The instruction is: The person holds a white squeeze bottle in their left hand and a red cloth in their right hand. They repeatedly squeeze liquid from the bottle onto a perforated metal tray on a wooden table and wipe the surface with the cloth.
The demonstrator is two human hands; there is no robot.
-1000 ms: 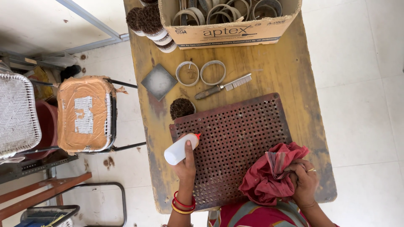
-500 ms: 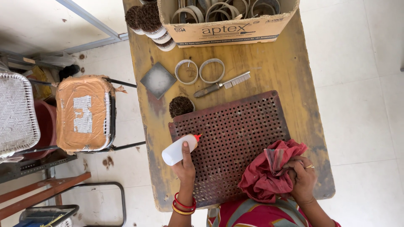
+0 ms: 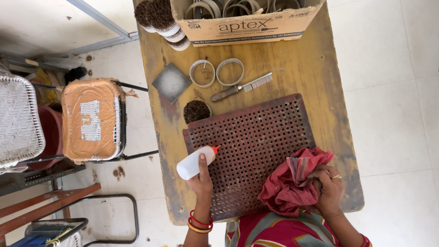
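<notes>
My left hand point(image 3: 201, 183) grips a white squeeze bottle point(image 3: 193, 163) with a red nozzle, held on its side at the left edge of a dark red perforated metal plate point(image 3: 256, 137). My right hand point(image 3: 327, 190) clutches a bunched red cloth point(image 3: 295, 180) over the plate's near right corner. The plate lies flat on a worn yellow wooden table point(image 3: 315, 77).
Behind the plate lie a round brown brush head point(image 3: 196, 111), a metal comb point(image 3: 242, 87), two metal rings point(image 3: 202, 73) point(image 3: 230, 72) and a grey square tile point(image 3: 171, 83). A cardboard box point(image 3: 247, 23) of rings and stacked brush heads point(image 3: 162, 18) stand at the far edge. Chairs point(image 3: 91, 119) stand to the left.
The bottle and my left hand stay almost still. My right hand has shifted slightly with the red cloth, bunching it a little tighter.
</notes>
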